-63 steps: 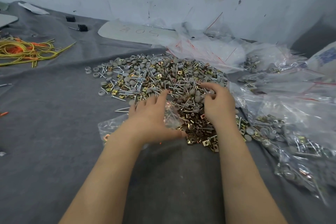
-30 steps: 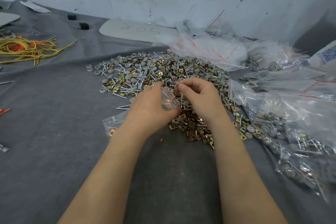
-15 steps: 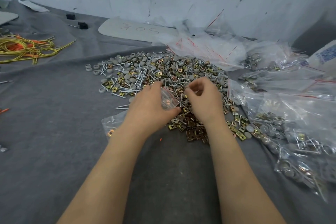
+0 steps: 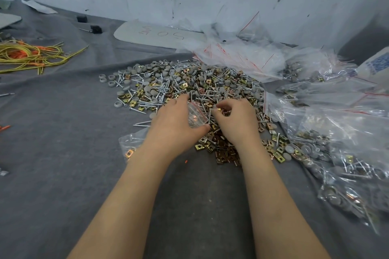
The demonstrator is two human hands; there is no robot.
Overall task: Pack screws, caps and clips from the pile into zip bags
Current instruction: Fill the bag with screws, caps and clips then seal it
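One head view shows everything. Two seconds back the right hand lay spread further out on the pile, raking for parts; it has since come in to the mouth of the zip bag, and its fingers are now curled together at the red zip line, pinching a few small pieces that look by their brassy glint like clips, though they are too small to be sure. The left hand grips the zip bag, thumb below and fingers over the top, with the mouth turned toward the right hand and held just above the near part of the pile. It reads as a drop-in under way, one of many, since the pile of screws, grey caps and clips is still broad. Another bag with a clip inside lies on the grey cloth under the left forearm. Filled bags crowd the right side, touching the pile's edge, and a heap of empty bags sits behind it by the wall. Well apart to the left lie yellow and orange wires, and a marked grey board at the back. Loose screws poke up around the bag's mouth and could snag the thin plastic.
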